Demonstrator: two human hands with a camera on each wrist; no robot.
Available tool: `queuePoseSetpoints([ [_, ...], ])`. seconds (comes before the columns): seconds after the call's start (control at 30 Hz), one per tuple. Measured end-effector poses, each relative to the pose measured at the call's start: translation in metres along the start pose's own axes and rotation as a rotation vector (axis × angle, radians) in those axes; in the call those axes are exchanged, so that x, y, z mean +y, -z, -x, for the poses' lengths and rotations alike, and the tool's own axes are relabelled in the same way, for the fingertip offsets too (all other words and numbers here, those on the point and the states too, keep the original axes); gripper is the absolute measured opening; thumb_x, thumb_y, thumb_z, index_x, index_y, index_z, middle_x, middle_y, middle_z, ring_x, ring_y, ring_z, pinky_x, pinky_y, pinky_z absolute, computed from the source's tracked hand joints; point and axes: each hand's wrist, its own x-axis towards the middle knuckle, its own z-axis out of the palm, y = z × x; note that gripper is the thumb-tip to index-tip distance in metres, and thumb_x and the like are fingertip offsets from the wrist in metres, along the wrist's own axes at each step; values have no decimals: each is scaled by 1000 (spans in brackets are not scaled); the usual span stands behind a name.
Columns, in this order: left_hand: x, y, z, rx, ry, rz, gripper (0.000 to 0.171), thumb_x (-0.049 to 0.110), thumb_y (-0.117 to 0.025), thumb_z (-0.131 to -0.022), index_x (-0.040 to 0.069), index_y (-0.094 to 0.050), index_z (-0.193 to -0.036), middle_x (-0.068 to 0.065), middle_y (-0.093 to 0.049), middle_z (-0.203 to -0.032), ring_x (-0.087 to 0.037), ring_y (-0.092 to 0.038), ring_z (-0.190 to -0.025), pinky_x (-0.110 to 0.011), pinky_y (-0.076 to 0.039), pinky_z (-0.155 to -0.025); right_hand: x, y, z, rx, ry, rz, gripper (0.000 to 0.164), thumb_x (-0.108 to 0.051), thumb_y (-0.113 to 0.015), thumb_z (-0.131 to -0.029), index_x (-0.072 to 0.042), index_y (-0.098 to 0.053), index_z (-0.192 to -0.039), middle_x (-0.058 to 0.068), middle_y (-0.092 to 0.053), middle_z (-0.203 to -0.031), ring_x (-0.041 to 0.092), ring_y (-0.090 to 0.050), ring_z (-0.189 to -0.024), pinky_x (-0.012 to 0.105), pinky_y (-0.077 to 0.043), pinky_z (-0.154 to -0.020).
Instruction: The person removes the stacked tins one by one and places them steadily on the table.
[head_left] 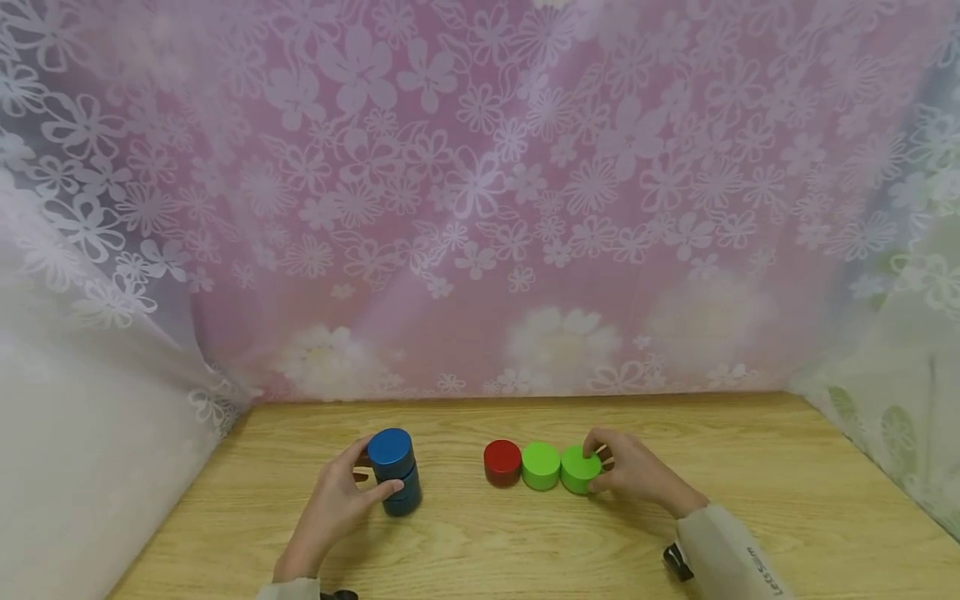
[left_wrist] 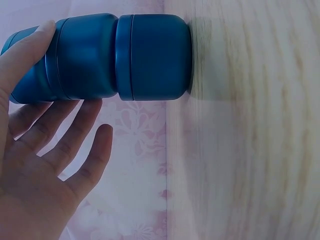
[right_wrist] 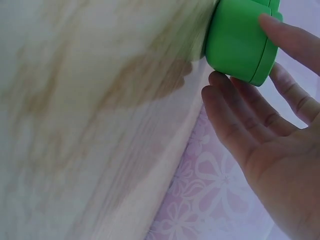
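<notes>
"Cloth [head_left: 480, 167] with white flowers fills the back; what stands in front of it?"

"A wood-grain tabletop [head_left: 495, 550], with a stack of three blue canisters [head_left: 402, 468] on its left part. The left hand [head_left: 341, 496] grips the stack's upper portion, thumb toward us, fingers round the far side."

"How would that stack handle?"

"Stiff, I'd judge, and a bit slippery with that smooth satin finish. I can't read the weight. The joints between canisters look like the weak point, so a hold across the upper one should steady two together; the bottom canister sits below the fingers."

"And the right hand [head_left: 633, 469]?"

"It pinches the nearest green canister [head_left: 579, 467] between thumb and fingers, at the right end of a row on the table. Just left of that come a second green canister [head_left: 540, 465], then a red canister [head_left: 502, 462]."

"Where would you hold a single one?"

"Round the body, below the lid [right_wrist: 266, 61], in case that's loose. It looks rigid rather than fragile, small enough for thumb and fingertips."
</notes>
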Motion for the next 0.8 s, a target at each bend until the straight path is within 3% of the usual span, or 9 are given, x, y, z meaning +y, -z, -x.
queuePoseSetpoints([
  [0.43,-3,-1,-1,-1,-14,2,70,14,-88,-81,-3,-55,-140,-12,-68,-118,-30,-65,-105,-47,-57,-85,-7,6,-1,-39,-31,-15,39,0,-86,-77,2,-61,-107,17,-64,-113,37,-65,-101,47,-57,-85],
  [0.63,-3,0,-1,-7,-4,-7,71,13,-88,-81,-2,-54,-142,-11,-68,-119,-29,-64,-106,-48,-56,-87,-17,6,-9,58,1,-13,47,-15,-78,-89,6,-57,-126,27,-59,-126,45,-60,-112,60,-50,-93],
  [0.8,-1,1,0,-5,-13,-26,71,12,-89,-80,-3,-55,-141,-13,-68,-120,-31,-64,-106,-48,-57,-86,-29,1,-20,149,53,-21,44,-20,-75,-94,3,-59,-127,21,-62,-126,44,-59,-114,60,-49,-95],
])
